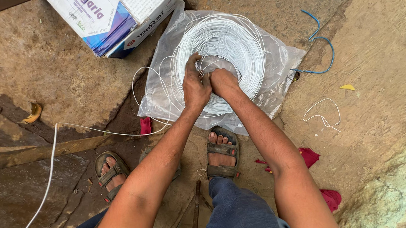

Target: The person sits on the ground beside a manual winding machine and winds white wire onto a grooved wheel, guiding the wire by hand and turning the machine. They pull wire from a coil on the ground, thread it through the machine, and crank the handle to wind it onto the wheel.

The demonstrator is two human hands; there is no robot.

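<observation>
A single strand of thin white wire [51, 162] is seen trailing across the stone floor [39, 58] at the left, looping back toward the coil. A white and blue printed cardboard box [106, 1] is set on the floor at the upper left, just beside a clear plastic sheet [280, 77]. On that sheet lies a large round coil of thin white wire [232, 45]. The left hand [195, 84] is laid on the coil's near edge, its fingers closed on strands of wire. The right hand [223, 82] is pressed against it, fingers curled into the coil; what they grip cannot be told. Sandalled feet [222, 155] are planted below. A blue wire scrap [325, 41] and a white wire scrap [323, 113] lie at the right.
</observation>
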